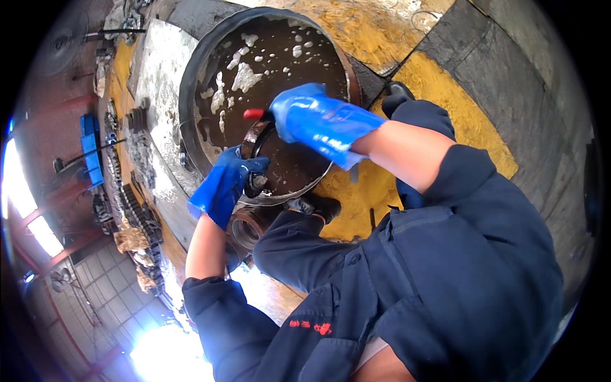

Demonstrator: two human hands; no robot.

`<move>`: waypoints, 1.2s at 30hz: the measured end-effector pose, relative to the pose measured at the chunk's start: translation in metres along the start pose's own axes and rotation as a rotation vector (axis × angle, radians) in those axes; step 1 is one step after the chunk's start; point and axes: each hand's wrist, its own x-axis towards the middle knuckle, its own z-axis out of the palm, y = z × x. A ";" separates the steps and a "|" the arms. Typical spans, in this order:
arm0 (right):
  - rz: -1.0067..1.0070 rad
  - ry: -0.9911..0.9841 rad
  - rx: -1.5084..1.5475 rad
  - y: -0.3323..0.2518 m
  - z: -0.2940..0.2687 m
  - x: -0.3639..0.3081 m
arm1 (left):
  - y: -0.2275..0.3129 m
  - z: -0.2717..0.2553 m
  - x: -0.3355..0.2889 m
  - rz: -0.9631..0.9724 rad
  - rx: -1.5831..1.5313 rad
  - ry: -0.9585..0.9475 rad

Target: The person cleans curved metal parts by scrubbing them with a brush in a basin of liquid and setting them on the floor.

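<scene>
Both my hands wear long blue rubber gloves over a wide round metal tub [189, 95] of brown liquid with patches of white foam. My left hand [230, 181] grips a dark, wet, ring-like metal part [256, 139] at the tub's near left side. Above that part is my right hand [302, 114], its fingers closed and mostly hidden by the glove's bulk. From this hand sticks out a tool with a red end [254, 114] and a dark section; its kind cannot be made out.
A hollow cylindrical metal part [245, 230] stands just below the tub, near my boot [315, 207]. Dark chain-like metal parts [137, 216] lie along the left, with a blue box [91, 151] beyond. The yellow floor plate [439, 95] looks wet and stained.
</scene>
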 end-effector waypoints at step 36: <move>-0.478 0.509 0.257 -0.020 0.064 -0.014 | 0.027 0.088 -0.116 0.138 0.209 0.689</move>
